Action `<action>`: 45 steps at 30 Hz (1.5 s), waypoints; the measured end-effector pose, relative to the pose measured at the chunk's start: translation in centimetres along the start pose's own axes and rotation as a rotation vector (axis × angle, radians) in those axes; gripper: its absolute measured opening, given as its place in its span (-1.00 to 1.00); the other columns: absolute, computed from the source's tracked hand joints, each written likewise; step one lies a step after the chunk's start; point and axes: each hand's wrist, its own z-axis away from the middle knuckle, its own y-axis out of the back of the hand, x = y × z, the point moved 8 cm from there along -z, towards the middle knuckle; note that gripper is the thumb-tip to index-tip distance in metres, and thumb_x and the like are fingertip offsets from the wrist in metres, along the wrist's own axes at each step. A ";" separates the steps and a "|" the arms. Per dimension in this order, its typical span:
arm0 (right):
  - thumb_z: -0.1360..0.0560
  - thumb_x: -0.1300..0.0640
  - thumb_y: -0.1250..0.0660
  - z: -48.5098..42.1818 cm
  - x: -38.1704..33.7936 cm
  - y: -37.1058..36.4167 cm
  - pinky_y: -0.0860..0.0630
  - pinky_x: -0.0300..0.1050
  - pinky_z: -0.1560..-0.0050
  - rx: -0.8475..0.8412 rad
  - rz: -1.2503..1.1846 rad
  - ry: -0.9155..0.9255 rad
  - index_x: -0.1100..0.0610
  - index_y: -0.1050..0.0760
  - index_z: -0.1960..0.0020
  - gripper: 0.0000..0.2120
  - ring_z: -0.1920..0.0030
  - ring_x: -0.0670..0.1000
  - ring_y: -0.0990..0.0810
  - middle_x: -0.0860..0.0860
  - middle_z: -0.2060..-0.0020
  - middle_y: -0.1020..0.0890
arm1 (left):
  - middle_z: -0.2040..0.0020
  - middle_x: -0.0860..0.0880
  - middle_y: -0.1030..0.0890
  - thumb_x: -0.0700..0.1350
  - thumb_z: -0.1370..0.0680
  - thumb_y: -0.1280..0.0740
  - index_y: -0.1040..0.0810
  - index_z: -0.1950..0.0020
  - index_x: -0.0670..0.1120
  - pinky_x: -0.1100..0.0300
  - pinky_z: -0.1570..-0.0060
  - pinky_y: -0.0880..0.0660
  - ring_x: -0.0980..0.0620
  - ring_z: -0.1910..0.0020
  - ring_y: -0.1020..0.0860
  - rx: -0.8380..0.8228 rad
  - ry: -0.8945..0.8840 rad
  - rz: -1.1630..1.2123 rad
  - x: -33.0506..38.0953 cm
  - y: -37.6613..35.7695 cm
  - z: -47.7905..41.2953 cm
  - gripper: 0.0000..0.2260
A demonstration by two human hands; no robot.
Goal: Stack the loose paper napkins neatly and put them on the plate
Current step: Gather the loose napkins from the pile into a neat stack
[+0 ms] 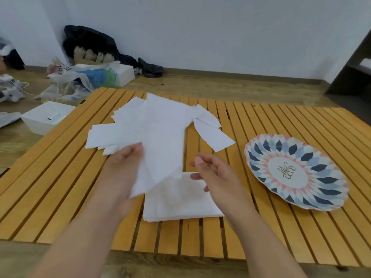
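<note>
My left hand [122,167] pinches one white paper napkin [162,149] and holds it lifted and tilted over the table. Under its lower edge lies a squared stack of napkins [180,201] near the table's front. My right hand [212,173] hovers just above that stack, fingers apart and holding nothing. Several loose napkins [120,133] lie spread and overlapping farther back, with two more [212,133] fanned to the right. The patterned plate [313,195], blue, pink and white, sits to the right with nothing on it.
A slatted yellow wooden table [60,187] carries everything. On the floor to the left are a white box [45,117], plastic bags [84,77] and a black bag [90,41] against the wall. A dark piece of furniture [353,63] stands at the far right.
</note>
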 end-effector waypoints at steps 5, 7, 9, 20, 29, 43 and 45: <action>-0.59 -0.01 -0.20 0.3 0.5 -0.6 -0.58 -0.16 0.07 -0.054 -0.265 -0.119 -0.03 -0.57 -0.10 -0.80 0.06 -0.08 -0.67 -0.10 0.07 -0.70 | 0.08 0.02 -0.71 -0.06 -0.60 -0.27 -0.65 0.04 0.05 0.03 0.06 -0.56 -0.04 0.03 -0.64 -0.113 0.127 -0.098 -3.3 -1.6 2.3 -0.84; -0.60 0.04 -0.20 0.3 0.5 -0.2 -0.60 -0.17 0.06 -0.023 -0.266 -0.111 -0.01 -0.60 -0.02 -0.81 0.07 -0.12 -0.67 -0.13 0.10 -0.71 | 0.14 0.06 -0.71 -0.02 -0.57 -0.29 -0.67 0.17 0.10 0.06 0.14 -0.60 -0.02 0.09 -0.65 -0.150 0.146 -0.128 -3.8 -2.1 2.8 -0.80; -0.61 0.07 -0.19 0.2 0.5 0.2 -0.60 -0.24 0.11 0.012 -0.216 -0.080 0.01 -0.61 0.05 -0.78 0.11 -0.15 -0.66 -0.12 0.14 -0.71 | 0.23 0.15 -0.69 0.05 -0.51 -0.35 -0.65 0.21 0.13 0.22 0.36 -0.59 0.13 0.24 -0.66 -0.194 0.122 -0.164 -3.4 -2.4 3.2 -0.87; -0.61 0.08 -0.18 -0.3 1.5 1.0 -0.59 -0.09 0.16 0.089 -0.493 -0.156 0.14 -0.59 -0.07 -0.76 0.12 0.06 -0.69 0.12 0.09 -0.71 | 0.20 0.05 -0.72 -0.18 -0.50 -0.40 -0.59 -0.08 0.08 0.14 0.21 -0.60 0.08 0.22 -0.69 -0.314 -0.018 -0.554 -1.8 -1.4 1.8 -0.79; -0.58 0.15 -0.22 -0.1 1.5 1.9 -0.61 -0.10 0.14 0.171 -0.560 -0.142 0.15 -0.58 -0.03 -0.83 0.15 0.01 -0.70 0.05 0.12 -0.73 | 0.11 0.01 -0.70 -0.15 -0.52 -0.39 -0.57 -0.15 0.14 0.25 0.26 -0.55 0.07 0.18 -0.67 -0.329 -0.009 -0.760 -1.8 -0.1 1.4 -0.73; -0.50 -0.02 -0.33 0.0 3.0 0.8 -0.59 -0.05 0.00 0.011 -0.290 -0.274 0.01 -0.52 -0.19 -0.72 -0.03 -0.01 -0.66 -0.02 -0.03 -0.68 | 0.11 -0.08 -0.65 -0.12 -0.57 -0.23 -0.65 0.13 -0.09 0.15 0.07 -0.41 -0.07 0.06 -0.58 -0.554 -0.211 -0.743 0.9 -0.3 2.3 -0.79; -0.45 -0.11 -0.32 0.3 2.9 0.8 -0.54 -0.04 -0.11 -0.054 -0.299 -0.268 0.01 -0.52 -0.22 -0.62 -0.08 -0.04 -0.64 -0.04 -0.07 -0.68 | 0.15 -0.11 -0.64 -0.20 -0.55 -0.22 -0.64 0.18 -0.12 0.17 0.12 -0.42 -0.06 0.13 -0.58 -0.513 -0.271 -0.588 2.1 -1.0 2.7 -0.78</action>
